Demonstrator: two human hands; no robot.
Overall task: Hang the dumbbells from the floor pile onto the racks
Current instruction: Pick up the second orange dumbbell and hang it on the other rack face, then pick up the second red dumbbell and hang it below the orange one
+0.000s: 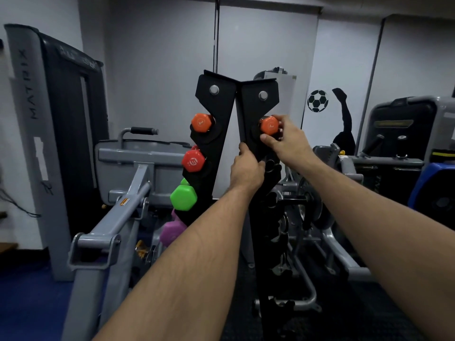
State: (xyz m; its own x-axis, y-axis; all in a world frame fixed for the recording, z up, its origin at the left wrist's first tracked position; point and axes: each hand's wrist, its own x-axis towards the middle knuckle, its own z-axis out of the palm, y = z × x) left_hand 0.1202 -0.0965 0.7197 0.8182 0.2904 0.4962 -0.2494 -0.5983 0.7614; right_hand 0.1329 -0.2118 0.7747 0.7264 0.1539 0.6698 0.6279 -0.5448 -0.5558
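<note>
seating an orange dumbbell [269, 125] into the top notch of the right-hand rack [256, 112], the right hand [283, 139] has its fingers and thumb curled round the far end of the weight, so only the near hexagonal head with its "1" shows. the hold looks meant to guide the handle down into the slot rather than carry it, since the head already sits against the black plate.

just below that dumbbell, the left hand [246, 168] grips the inner edge of the same rack, fingers wrapped round the plate, most likely to steady the upright while the weight goes in.

left of this rack, its twin, the left-hand rack [211, 114], leans away from it so the two form a narrow v. it already carries a matching orange dumbbell [201, 122] at the same height, a red dumbbell [193, 160] under that, then a green dumbbell [183, 198] and a purple dumbbell [172, 230] lower down. the lower notches of the right-hand rack look unfilled, so much of the task seems left. the floor pile is not in view.

behind the racks stand grey gym machines [128, 168], and a football sticker [317, 100] marks the wall to the right.
</note>
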